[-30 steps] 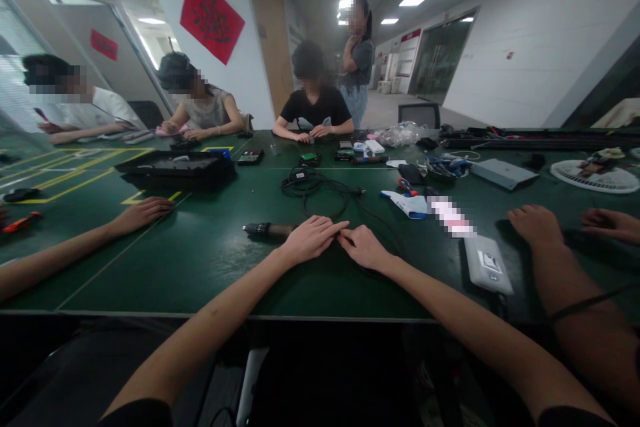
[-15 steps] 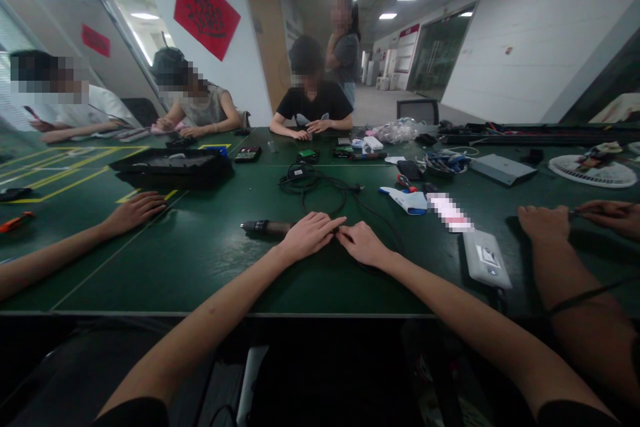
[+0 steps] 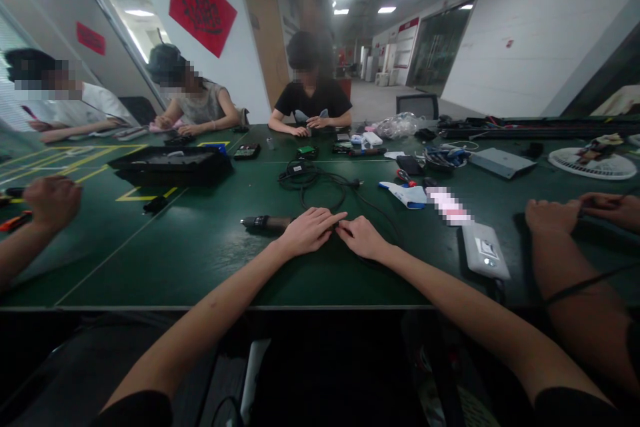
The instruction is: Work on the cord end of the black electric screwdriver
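Note:
My left hand (image 3: pixel 307 231) lies palm down on the green table (image 3: pixel 200 253), fingers stretched over the rear end of a dark rod-shaped tool (image 3: pixel 263 222) whose tip points left. My right hand (image 3: pixel 363 238) rests beside it, fingers curled and pinched at the spot where the tool meets its black cable (image 3: pixel 320 181). The fingertips of both hands nearly touch. What the right fingers pinch is too small to make out.
A neighbour's raised fist (image 3: pixel 50 201) is at the left; another neighbour's hands (image 3: pixel 553 216) rest at the right. A white device (image 3: pixel 484 250) lies right of my right hand. A black tray (image 3: pixel 173 167), small tools and parts lie farther back, where three people sit.
The left neighbour's hand lifted off the table and pulled back to the left, leaving a small dark object there. The standing person at the back moved away. My hands stayed put.

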`<state>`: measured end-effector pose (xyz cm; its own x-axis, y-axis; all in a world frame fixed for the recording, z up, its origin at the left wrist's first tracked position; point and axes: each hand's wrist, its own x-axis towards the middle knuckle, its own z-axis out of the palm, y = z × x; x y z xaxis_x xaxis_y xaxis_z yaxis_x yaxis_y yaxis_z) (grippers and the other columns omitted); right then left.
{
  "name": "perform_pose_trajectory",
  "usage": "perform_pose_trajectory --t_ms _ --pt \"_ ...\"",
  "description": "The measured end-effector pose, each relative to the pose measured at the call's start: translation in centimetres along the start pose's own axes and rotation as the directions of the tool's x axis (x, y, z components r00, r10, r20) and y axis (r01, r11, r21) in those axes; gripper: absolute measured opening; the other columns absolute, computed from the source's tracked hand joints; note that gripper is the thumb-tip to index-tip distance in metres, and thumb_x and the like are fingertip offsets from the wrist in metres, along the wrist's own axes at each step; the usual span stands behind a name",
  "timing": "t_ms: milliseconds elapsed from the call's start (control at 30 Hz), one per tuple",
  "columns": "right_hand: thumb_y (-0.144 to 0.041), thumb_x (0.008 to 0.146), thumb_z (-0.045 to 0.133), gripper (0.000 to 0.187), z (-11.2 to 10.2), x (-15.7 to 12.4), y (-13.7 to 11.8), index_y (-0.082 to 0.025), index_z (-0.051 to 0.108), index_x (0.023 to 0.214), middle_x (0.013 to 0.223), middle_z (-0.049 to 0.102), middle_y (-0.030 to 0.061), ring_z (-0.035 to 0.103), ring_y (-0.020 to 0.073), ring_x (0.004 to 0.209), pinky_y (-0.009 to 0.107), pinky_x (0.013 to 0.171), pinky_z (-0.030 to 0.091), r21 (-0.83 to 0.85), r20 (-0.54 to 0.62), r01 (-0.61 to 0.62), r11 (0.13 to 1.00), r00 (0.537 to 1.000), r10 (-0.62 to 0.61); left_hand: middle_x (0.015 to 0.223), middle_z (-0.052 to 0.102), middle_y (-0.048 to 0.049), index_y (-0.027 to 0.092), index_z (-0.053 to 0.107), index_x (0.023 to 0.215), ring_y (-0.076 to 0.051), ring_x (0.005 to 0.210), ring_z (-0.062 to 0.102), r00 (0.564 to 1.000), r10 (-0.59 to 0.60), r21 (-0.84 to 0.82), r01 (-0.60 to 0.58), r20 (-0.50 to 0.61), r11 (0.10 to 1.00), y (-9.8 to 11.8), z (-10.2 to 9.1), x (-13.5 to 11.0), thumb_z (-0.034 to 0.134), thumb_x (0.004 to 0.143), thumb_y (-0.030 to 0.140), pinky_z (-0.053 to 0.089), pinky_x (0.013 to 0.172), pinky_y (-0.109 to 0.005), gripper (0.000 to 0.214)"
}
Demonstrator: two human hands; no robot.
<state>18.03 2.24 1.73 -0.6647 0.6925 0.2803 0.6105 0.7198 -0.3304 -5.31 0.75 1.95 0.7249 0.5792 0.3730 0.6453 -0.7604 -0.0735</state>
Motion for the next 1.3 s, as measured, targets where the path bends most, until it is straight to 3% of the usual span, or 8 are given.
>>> perform_pose_trajectory --t_ms 300,567,767,900,1000,1100,1167,1300 --pt "-0.031 0.108 0.052 0.033 0.1 0.0 0.3 -0.018 0.068 0.083 0.074 0.069 0.0024 0.058 0.0139 0.064 0.027 0.072 0.037 0.023 -0.029 0.038 0.999 0.999 -0.037 0.125 0.064 -0.0105 0.022 0.025 0.165 -0.027 0.126 0.058 0.998 -0.055 -0.037 0.054 -0.007 0.998 -0.1 0.4 0.3 0.050 0.105 0.030 0.046 0.108 -0.043 0.065" --pt "-0.028 0.106 0.056 0.024 0.0 -0.2 0.3 -0.019 0.072 0.090 0.077 0.070 0.0021 0.059 0.0137 0.066 0.027 0.072 0.037 0.111 -0.031 0.040 0.993 0.999 -0.037 0.118 0.069 -0.0041 0.027 0.019 0.166 -0.023 0.116 0.063 0.986 -0.163 -0.236 0.164 0.024 0.958 0.1 -0.6 0.3 0.054 0.102 0.024 0.047 0.108 -0.043 0.073" --pt "-0.028 0.107 0.056 0.025 -0.1 -0.3 0.4 -0.019 0.073 0.091 0.079 0.070 0.0011 0.059 0.0135 0.067 0.027 0.075 0.039 0.144 -0.047 0.082 0.986 0.996 -0.076 0.120 0.070 -0.0015 0.033 0.018 0.166 -0.021 0.114 0.066 0.985 -0.151 -0.328 0.169 0.081 0.929 -0.2 -1.0 0.5 0.054 0.103 0.023 0.047 0.106 -0.040 0.073" --pt "-0.031 0.105 0.058 0.023 -0.8 -0.3 0.4 -0.019 0.074 0.094 0.090 0.071 0.0041 0.063 0.0164 0.080 0.030 0.083 0.043 0.125 -0.073 0.104 0.987 0.993 -0.095 0.118 0.071 -0.0007 0.034 0.017 0.166 -0.020 0.111 0.066 0.984 -0.148 -0.350 0.172 0.095 0.921 -1.0 -0.9 0.5 0.054 0.103 0.023 0.048 0.104 -0.037 0.074" --pt "-0.032 0.106 0.057 0.021 -1.4 -0.2 1.0 -0.020 0.075 0.103 0.103 0.070 0.0075 0.064 0.0205 0.098 0.034 0.089 0.045 0.119 -0.151 0.086 0.989 0.986 -0.067 0.116 0.071 -0.0008 0.033 0.021 0.166 -0.020 0.110 0.065 0.976 -0.189 -0.334 0.215 0.111 0.917 -3.0 -0.9 -0.4 0.055 0.102 0.024 0.049 0.103 -0.036 0.073" --pt "-0.030 0.107 0.053 0.022 -1.9 -0.2 2.1 -0.020 0.073 0.108 0.110 0.068 0.0086 0.062 0.0223 0.106 0.038 0.096 0.047 0.137 -0.209 0.043 0.990 0.978 -0.013 0.117 0.071 -0.0013 0.033 0.029 0.163 -0.021 0.110 0.065 0.944 -0.301 -0.298 0.329 0.138 0.896 -6.2 -1.4 -2.6 0.054 0.101 0.027 0.049 0.102 -0.036 0.067" --pt "-0.027 0.107 0.052 0.022 -2.0 -0.3 2.7 -0.020 0.073 0.108 0.111 0.067 0.0087 0.061 0.0231 0.107 0.042 0.099 0.047 0.144 -0.229 0.018 0.989 0.973 0.015 0.120 0.071 -0.0016 0.033 0.038 0.159 -0.022 0.111 0.065 0.898 -0.402 -0.252 0.437 0.181 0.863 -8.6 -2.1 -4.6 0.054 0.100 0.031 0.050 0.100 -0.036 0.061" --pt "-0.021 0.104 0.052 0.020 -2.0 -0.4 3.1 -0.020 0.072 0.106 0.114 0.063 0.0104 0.057 0.0253 0.111 0.045 0.100 0.048 0.134 -0.279 0.007 0.991 0.960 0.031 0.125 0.071 -0.0044 0.028 0.057 0.145 -0.026 0.117 0.063 0.743 -0.643 -0.107 0.666 0.189 0.738 -13.1 -3.7 -9.6 0.051 0.099 0.035 0.048 0.104 -0.038 0.047"
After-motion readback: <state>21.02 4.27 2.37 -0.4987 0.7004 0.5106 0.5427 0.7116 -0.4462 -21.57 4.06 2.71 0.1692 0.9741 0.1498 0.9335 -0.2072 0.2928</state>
